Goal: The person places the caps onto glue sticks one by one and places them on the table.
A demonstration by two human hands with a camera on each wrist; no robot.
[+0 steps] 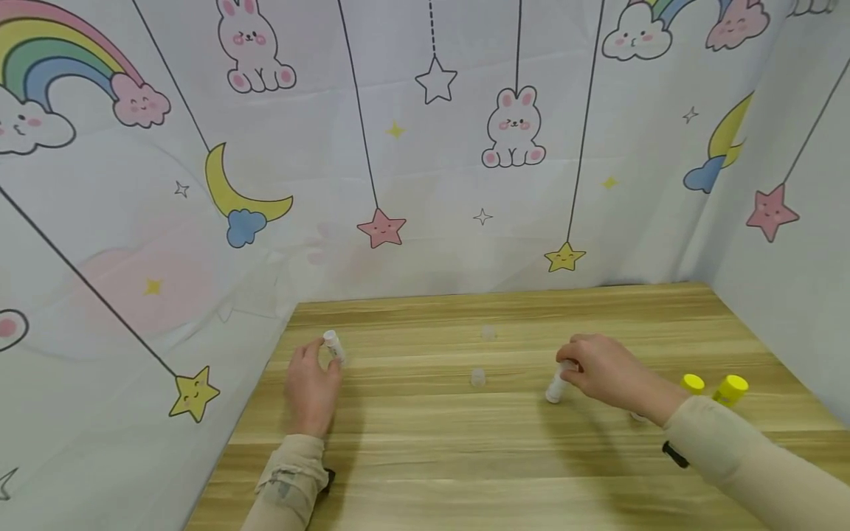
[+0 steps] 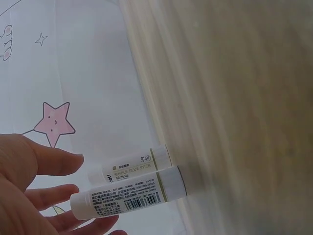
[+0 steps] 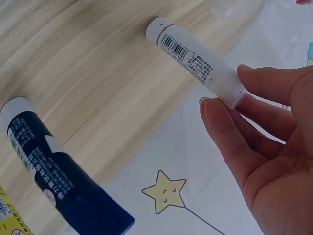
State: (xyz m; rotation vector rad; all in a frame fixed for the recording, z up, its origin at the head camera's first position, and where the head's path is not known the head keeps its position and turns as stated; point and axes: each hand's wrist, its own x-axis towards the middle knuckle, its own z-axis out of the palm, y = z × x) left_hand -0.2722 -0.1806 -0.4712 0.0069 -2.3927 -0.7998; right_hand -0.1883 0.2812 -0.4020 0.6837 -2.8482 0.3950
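Note:
In the head view, my left hand point(image 1: 313, 387) is at the far left of the table, beside white glue sticks point(image 1: 336, 349). The left wrist view shows two: a nearer glue stick point(image 2: 129, 195) with a barcode label and another glue stick point(image 2: 132, 166) behind it. That hand's thumb stands apart from them, and its loosely extended fingers reach behind the nearer one's top. My right hand point(image 1: 600, 369) pinches the upper end of a white glue stick point(image 1: 554, 387) between thumb and fingers. This glue stick point(image 3: 190, 58) stands slightly tilted, its base at the tabletop.
Two small translucent pieces, a far one point(image 1: 488, 332) and a nearer one point(image 1: 478, 377), sit mid-table. Two yellow-topped items point(image 1: 693, 383) point(image 1: 733, 389) stand beyond the right forearm. A dark blue tube point(image 3: 73, 171) stands near the right hand. A printed curtain point(image 1: 432, 162) hangs behind the table.

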